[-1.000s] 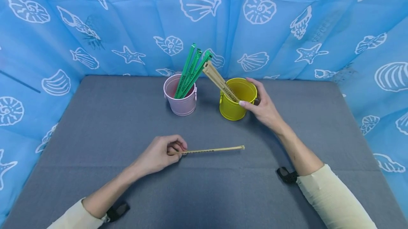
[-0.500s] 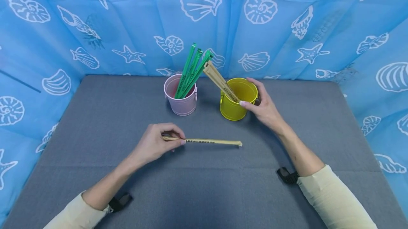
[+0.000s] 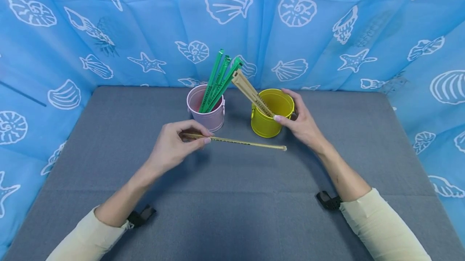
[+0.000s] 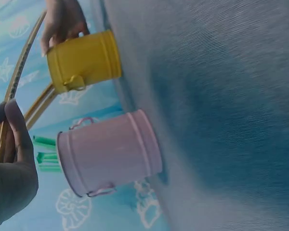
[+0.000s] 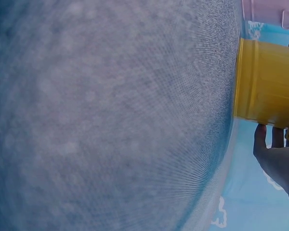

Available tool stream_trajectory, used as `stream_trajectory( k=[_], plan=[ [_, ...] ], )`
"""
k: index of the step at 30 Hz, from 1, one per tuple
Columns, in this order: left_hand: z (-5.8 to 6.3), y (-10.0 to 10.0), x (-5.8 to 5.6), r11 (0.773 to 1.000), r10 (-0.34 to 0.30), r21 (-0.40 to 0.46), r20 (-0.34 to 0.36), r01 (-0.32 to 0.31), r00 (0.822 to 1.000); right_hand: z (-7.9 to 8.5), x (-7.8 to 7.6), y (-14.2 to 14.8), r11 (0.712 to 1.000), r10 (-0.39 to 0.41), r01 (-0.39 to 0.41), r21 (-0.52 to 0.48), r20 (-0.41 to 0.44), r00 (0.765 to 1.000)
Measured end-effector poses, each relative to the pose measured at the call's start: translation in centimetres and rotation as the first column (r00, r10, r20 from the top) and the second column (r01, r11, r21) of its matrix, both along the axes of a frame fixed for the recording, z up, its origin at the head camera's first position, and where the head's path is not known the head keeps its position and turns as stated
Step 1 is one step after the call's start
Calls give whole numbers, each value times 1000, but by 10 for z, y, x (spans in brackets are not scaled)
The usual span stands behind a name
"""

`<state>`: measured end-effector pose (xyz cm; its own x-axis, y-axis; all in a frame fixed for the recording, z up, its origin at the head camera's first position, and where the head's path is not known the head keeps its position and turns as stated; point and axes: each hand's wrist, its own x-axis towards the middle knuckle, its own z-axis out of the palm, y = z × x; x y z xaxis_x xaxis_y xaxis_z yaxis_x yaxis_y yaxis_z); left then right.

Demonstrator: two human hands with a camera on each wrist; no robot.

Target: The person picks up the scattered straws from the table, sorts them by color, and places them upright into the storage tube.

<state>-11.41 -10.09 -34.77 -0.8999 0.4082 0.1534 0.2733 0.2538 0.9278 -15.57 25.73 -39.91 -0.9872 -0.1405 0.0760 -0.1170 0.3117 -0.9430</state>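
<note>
My left hand (image 3: 170, 148) pinches a tan wrapped straw (image 3: 250, 144) near one end, between thumb and fingers. Dark print runs along the straw, and it lies nearly level above the table, its far end pointing right in front of the yellow bucket (image 3: 267, 126). My right hand (image 3: 303, 120) grips that bucket at its right side, thumb at the front of the rim and fingers at the back. Several tan wrapped straws (image 3: 248, 89) lean left inside the yellow bucket. In the left wrist view, the held straw (image 4: 18, 67) rises past the yellow bucket (image 4: 86, 60).
Left of the yellow bucket stands a pink bucket (image 3: 207, 120) holding several green wrapped straws (image 3: 218, 83). A grey cloth (image 3: 232, 216) covers the table. Behind hangs a blue curtain (image 3: 163, 19) with white shell and starfish prints.
My left hand has raised the tan straw and carried it away from me toward the buckets; its free end has shifted slightly right. My right hand stays on the yellow bucket.
</note>
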Motion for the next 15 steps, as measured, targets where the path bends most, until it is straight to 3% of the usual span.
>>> stream_trajectory(
  k=[7,15],
  plan=[
    [10,6,-15,988,64,143,-12,-62,998,-1,-1,1,1000,6,-6,6,-16,1000],
    [24,9,-32,984,88,164,-68,-76,994,0,-2,1,1000,9,-9,11,-36,999]
  ],
)
